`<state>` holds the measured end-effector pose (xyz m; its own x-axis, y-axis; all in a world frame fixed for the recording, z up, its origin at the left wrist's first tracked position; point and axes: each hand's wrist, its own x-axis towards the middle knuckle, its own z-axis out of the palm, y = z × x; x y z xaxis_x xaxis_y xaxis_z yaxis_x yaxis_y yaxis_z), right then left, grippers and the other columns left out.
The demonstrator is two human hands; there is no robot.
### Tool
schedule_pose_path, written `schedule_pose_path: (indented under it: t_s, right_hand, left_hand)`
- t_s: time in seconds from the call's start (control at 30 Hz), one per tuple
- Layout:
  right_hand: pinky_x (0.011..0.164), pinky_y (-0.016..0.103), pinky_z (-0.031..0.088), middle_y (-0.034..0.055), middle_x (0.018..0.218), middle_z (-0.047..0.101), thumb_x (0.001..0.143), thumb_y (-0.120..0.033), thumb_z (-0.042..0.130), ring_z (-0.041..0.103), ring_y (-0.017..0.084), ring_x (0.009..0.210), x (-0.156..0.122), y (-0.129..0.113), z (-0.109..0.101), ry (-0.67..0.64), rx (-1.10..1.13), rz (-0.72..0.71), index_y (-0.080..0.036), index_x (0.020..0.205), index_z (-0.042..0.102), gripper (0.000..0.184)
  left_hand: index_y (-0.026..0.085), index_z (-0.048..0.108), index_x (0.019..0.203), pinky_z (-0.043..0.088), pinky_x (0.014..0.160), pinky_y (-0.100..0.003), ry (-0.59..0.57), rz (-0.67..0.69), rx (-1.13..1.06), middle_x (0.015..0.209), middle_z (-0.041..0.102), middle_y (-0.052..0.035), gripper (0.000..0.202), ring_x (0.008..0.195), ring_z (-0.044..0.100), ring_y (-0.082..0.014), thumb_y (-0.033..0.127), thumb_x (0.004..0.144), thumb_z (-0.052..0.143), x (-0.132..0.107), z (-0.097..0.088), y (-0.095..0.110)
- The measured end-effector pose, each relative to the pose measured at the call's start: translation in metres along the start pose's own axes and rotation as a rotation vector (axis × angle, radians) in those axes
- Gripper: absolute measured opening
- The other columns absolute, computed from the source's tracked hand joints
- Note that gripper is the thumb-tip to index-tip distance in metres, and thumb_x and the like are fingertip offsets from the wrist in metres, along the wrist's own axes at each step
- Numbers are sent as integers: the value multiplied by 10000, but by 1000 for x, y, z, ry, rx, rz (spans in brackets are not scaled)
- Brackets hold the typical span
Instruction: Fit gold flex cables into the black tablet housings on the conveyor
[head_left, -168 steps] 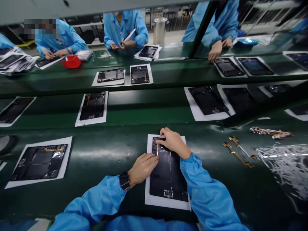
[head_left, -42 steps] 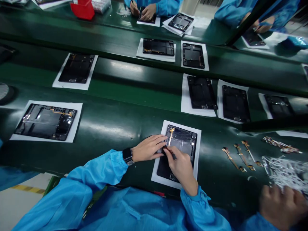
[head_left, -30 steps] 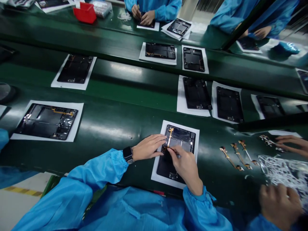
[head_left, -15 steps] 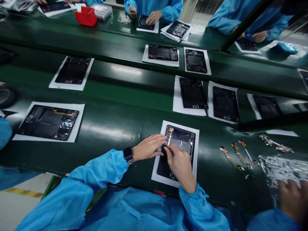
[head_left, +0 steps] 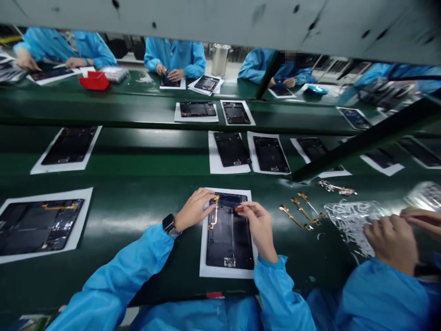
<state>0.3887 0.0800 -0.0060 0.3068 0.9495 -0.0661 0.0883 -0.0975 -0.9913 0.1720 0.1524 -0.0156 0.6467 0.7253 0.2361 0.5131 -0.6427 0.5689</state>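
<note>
In front of me an opened black tablet housing [head_left: 223, 241] lies on a white sheet [head_left: 203, 271], its short side toward me. A gold flex cable [head_left: 216, 212] runs along its upper left inside edge. My left hand [head_left: 195, 209], a watch on its wrist, rests at the upper left edge of the housing, fingers stretched and thumb apart, holding nothing. Over the right side, my right hand [head_left: 259, 226] pinches a small orange-brown piece [head_left: 239, 209] between thumb and fingertips. What kind of piece it is does not show.
Several flex cables [head_left: 300, 209] lie to the right. Beyond them a co-worker's hands [head_left: 392, 236] are by a clear bag [head_left: 351, 223] of white strips. More housings on sheets, such as one at left [head_left: 41, 225], line the green bench. A dark post [head_left: 344, 149] slants across the right.
The view has tilted up and turned right. My right hand has moved from the housing's left edge to its upper right side. My left hand stays at the upper left edge.
</note>
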Motion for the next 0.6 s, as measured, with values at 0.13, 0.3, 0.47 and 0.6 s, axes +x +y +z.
schedule_pose_path:
  t_s: [0.13,0.3,0.47,0.6]
  right_hand:
    - [483,277,451,-32,619,530,809,-461,544,530,139,513,32,5,-52,88,146,99,-192,838,572,271]
    - [468,253,320,-44,553,469,722,-443,625,448,137,506,57,18,-128,221,-401,-15,-183,787,615,268]
    - [526,274,369,-19,605,472,786,-365,552,505,166,576,65,46,-159,258,-796,-152,-215,667,573,193]
    - [540,304,375,27,689,531,829,-315,510,528,180,604,63,56,-150,298,-833,-204,-240,651,524,194]
  left_hand:
    - [147,586,1150,436,945,-402,-180,-116,177,1117,601,-109,276,1070,538,-257,256,897,612,57,9,-10]
    - [162,610,750,444,796,-299,-282,-138,212,865,619,-65,104,872,585,-211,167,854,597,85,11,-19]
    - [195,584,895,428,692,-257,-328,-176,242,822,639,-32,144,774,611,-185,214,942,449,78,-5,-24]
    - [205,609,995,451,733,-231,-363,-276,232,928,682,-20,200,822,631,-171,251,954,418,86,-57,-65]
